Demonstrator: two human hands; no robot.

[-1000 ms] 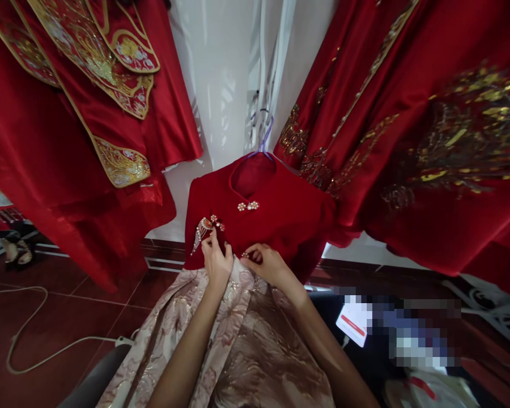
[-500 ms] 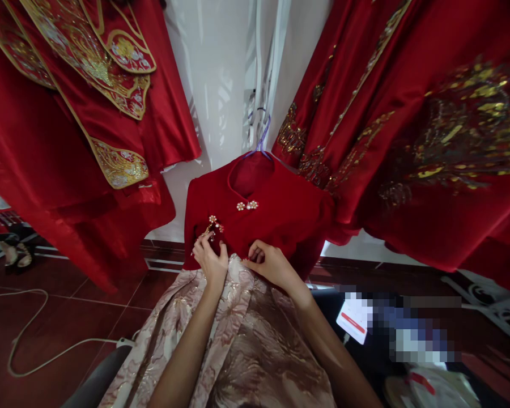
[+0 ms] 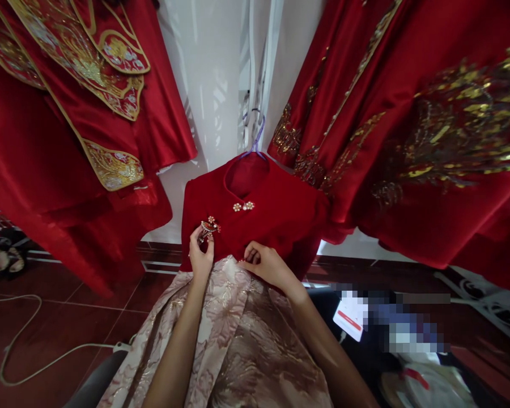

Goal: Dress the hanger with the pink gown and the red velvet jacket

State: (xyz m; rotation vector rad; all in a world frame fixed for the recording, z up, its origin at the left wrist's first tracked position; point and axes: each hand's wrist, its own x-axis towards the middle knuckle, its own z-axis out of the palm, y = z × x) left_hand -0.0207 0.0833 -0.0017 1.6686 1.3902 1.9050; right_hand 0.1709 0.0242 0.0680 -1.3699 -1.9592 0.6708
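Observation:
A red velvet dress top (image 3: 276, 209) with a beaded flower clasp (image 3: 243, 207) at its collar hangs in front of me on a purple hanger (image 3: 257, 141). At its chest, the thumb and fingers of my left hand (image 3: 201, 255) are closed around the lower part of a jewelled brooch (image 3: 211, 225). My right hand (image 3: 266, 263) has its fingers curled in a pinch at the waist, where the velvet meets the pink brocade skirt (image 3: 221, 317). Small red beads show by those fingertips; what they hold is too small to make out.
Red embroidered garments (image 3: 127, 113) hang at the left, and a red sequined gown (image 3: 408, 209) at the right. A lit phone (image 3: 349, 317) lies on a dark surface beside my right arm. A pale cable (image 3: 38, 340) crosses the tiled floor near black shoes (image 3: 8, 258).
My left hand has turned and shifted slightly left, its fingers now around the brooch, which is tilted to show more of its jewelled body. The right hand keeps its pinch at the waist.

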